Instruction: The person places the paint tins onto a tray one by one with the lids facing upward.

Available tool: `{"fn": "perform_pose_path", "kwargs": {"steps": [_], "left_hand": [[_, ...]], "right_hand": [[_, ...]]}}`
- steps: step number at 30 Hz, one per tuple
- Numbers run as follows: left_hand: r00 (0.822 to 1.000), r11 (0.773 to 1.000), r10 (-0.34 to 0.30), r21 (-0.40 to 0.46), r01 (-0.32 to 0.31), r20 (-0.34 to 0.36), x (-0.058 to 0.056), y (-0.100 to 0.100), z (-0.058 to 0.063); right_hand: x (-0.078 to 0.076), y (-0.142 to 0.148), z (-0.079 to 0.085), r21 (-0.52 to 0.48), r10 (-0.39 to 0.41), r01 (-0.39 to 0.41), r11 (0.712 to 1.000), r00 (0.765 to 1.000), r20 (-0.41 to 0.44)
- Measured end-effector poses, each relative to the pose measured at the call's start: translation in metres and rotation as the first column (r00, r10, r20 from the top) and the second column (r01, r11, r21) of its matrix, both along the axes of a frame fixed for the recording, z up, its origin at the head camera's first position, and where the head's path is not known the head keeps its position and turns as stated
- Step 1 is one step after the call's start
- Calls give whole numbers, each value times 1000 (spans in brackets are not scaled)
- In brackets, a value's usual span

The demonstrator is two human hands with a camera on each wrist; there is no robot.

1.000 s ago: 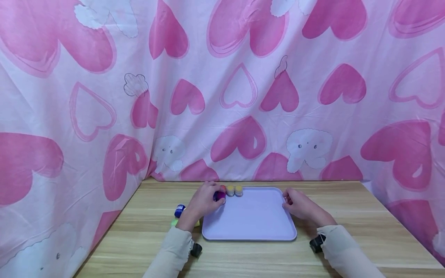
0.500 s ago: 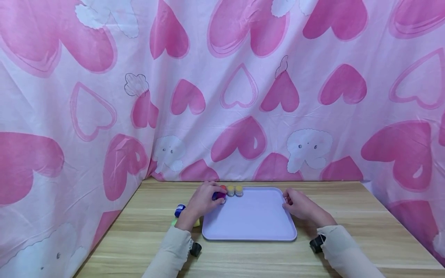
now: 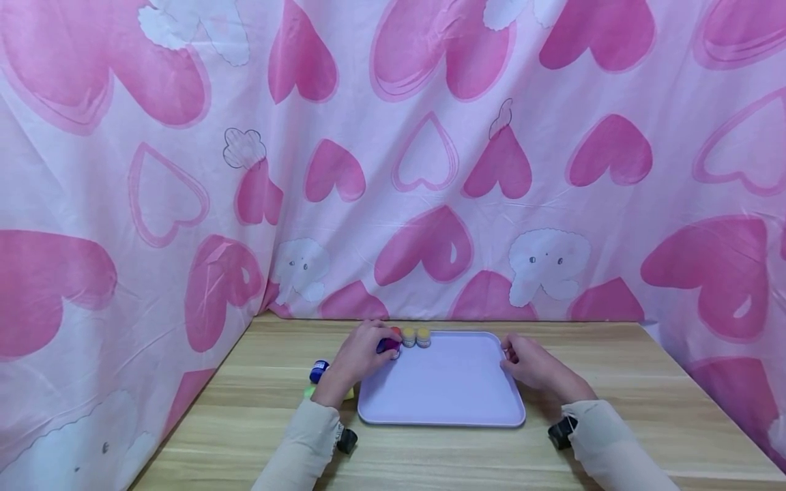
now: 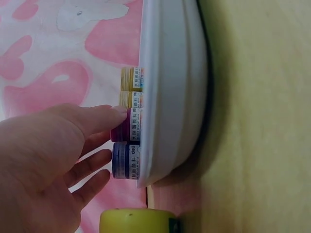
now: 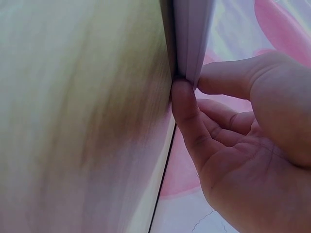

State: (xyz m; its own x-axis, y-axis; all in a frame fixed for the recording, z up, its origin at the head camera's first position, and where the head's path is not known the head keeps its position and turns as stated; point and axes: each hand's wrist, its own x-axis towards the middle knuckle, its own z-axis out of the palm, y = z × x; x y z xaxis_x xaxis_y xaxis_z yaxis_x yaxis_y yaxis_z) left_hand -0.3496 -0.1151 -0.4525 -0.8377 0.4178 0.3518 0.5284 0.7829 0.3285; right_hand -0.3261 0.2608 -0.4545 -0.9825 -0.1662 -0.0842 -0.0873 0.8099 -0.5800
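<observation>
Inside the left end of the lilac tray (image 3: 442, 389), my left hand (image 3: 359, 351) pinches a magenta paint jar (image 4: 134, 125) between thumb and fingers. Right beside it stands a violet-blue paint jar (image 4: 131, 162), with the other fingertips at its lid. Two jars with yellow lids (image 3: 415, 337) line up along the far rim, and a red lid (image 3: 395, 331) shows just past my left fingers. At the tray's right side my right hand (image 3: 531, 361) grips the rim between thumb and index finger (image 5: 183, 99).
Left of the tray, a dark blue jar (image 3: 318, 371) lies on the wooden table (image 3: 264, 423). A yellow jar (image 4: 138, 221) and a light green one (image 3: 310, 392) are partly hidden by my left wrist. Behind the table hangs a pink heart-patterned curtain (image 3: 344, 252).
My left fingers have shifted slightly over the magenta jar, which sits a little differently in them. The right hand keeps its place on the tray rim, and the view has drifted slightly.
</observation>
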Motion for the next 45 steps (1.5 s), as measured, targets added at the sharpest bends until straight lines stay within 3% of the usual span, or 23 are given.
{"fn": "perform_pose_path", "kwargs": {"steps": [15,23,38,45], "left_hand": [[1000,989,-27,144,25,11,5,-8,8],[998,980,18,195,-28,55,13,-19,13],[987,969,61,229,-95,151,19,-56,6],[989,969,22,242,-58,149,22,-74,7]], "right_hand": [[1,1,3,22,20,-20,1000,1000,-18],[-1,1,1,29,28,-27,999,999,-19],[0,1,1,38,43,-41,998,998,-40],[2,1,3,26,40,-40,999,999,-35]]}}
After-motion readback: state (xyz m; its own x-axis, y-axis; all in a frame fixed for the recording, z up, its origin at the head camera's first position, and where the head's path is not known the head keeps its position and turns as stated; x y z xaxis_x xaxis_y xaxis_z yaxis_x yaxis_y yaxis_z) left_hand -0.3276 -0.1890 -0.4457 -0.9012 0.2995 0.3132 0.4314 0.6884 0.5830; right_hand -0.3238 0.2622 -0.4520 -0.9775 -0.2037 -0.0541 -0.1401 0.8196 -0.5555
